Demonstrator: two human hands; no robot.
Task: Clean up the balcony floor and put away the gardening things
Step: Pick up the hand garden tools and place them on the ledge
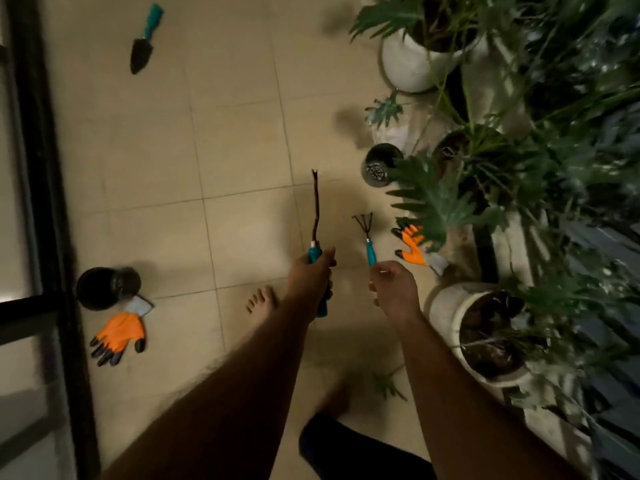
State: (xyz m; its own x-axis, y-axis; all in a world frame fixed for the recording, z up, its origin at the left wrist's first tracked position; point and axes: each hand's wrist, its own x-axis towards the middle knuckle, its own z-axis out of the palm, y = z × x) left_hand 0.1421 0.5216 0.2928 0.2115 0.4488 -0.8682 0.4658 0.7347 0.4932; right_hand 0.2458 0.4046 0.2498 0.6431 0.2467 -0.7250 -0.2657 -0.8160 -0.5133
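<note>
Altogether: two orange gloves (pixel 119 336) (pixel 412 244), two empty black pots (pixel 105 287) (pixel 379 164), three teal tools (pixel 145 38) (pixel 316 216) (pixel 367 237).

a long fork-tipped weeder (pixel 316 216) with a teal handle is held above the tiled floor (pixel 156 161), its thin dark shaft pointing away. beside it a small teal-handled hand rake (pixel 365 233) is held by the handle end, its black prongs spread forward. a trowel (pixel 143 41) with a dark blade and teal grip lies far off on the tiles. one orange glove (pixel 119 337) with black fingertips lies flat near a tipped black pot (pixel 105 287); another orange glove (pixel 412 244) lies partly under leaves. a second empty black pot (pixel 379 164) lies on its side.
</note>
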